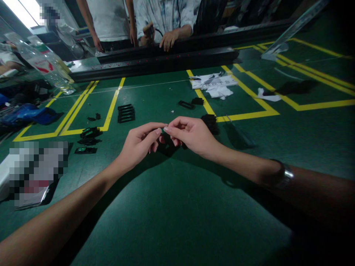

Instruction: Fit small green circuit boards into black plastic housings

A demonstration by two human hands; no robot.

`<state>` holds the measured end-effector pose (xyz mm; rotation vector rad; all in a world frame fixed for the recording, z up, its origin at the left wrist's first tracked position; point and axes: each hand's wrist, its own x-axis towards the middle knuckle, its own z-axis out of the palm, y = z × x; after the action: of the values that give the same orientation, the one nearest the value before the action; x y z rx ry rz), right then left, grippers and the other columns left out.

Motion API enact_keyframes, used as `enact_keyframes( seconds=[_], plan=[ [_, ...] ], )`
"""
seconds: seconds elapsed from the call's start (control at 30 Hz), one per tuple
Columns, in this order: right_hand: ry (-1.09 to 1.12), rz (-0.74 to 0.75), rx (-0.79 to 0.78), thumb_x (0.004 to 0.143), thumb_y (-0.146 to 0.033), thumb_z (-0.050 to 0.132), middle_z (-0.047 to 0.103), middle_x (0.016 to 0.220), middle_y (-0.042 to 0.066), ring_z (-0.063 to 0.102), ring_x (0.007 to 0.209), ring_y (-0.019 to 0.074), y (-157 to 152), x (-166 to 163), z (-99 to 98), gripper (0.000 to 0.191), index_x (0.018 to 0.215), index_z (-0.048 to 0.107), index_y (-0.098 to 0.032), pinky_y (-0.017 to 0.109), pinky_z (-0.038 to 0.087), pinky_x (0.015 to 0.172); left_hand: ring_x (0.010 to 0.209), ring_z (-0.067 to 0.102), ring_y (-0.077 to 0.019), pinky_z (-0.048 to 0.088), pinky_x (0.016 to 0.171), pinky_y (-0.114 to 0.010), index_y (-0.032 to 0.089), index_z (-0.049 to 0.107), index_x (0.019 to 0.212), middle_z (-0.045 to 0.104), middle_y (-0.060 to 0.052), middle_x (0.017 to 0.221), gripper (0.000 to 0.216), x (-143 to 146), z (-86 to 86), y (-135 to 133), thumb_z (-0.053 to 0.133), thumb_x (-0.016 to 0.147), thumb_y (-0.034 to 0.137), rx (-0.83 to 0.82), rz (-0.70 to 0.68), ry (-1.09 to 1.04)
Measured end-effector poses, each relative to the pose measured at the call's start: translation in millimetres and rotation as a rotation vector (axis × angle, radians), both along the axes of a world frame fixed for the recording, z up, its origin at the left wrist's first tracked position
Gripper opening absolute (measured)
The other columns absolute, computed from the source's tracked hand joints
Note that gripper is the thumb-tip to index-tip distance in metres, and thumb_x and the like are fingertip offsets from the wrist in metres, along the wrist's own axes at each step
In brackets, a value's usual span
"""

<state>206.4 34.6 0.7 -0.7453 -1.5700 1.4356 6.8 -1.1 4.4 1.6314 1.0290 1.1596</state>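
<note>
My left hand (140,144) and my right hand (194,135) meet above the green table, thumbs and index fingers pinched close together. Whatever sits between the fingertips, if anything, is too small or hidden to name. Beyond the left hand lies a row of black rectangular frames (126,113). Just behind the right wrist is a stack of black parts (211,125), partly covered by that hand. A single black frame (186,105) and a small black piece (197,101) lie farther back. Left of my left hand are several black parts with green patches (85,150).
Yellow tape (246,116) marks rectangles on the table (177,207). Crumpled white paper (213,83) lies at the back. Plastic bottles (46,64) and a blue item (30,113) stand or lie left. A black rail (155,64) crosses the far side, where a co-worker's hand (169,39) rests.
</note>
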Motion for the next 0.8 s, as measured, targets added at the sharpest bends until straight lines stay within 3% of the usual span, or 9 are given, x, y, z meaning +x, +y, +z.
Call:
enact_keyframes(
  seconds=[0.8],
  plan=[
    [0.045,-0.009,-0.014,0.085,-0.038,0.084,0.064,0.067,-0.003,0.058,0.053,0.0091,-2.8,-1.1,1.6,0.029,0.089,0.069,-0.014,0.024,0.046,0.051,0.048,0.059,-0.0081,0.044,0.043,-0.017,0.018,0.077,0.118,0.065,0.001,0.066,0.027,0.7,-0.9,1.2,0.064,0.101,0.035,0.021,0.035,0.0]
  ],
)
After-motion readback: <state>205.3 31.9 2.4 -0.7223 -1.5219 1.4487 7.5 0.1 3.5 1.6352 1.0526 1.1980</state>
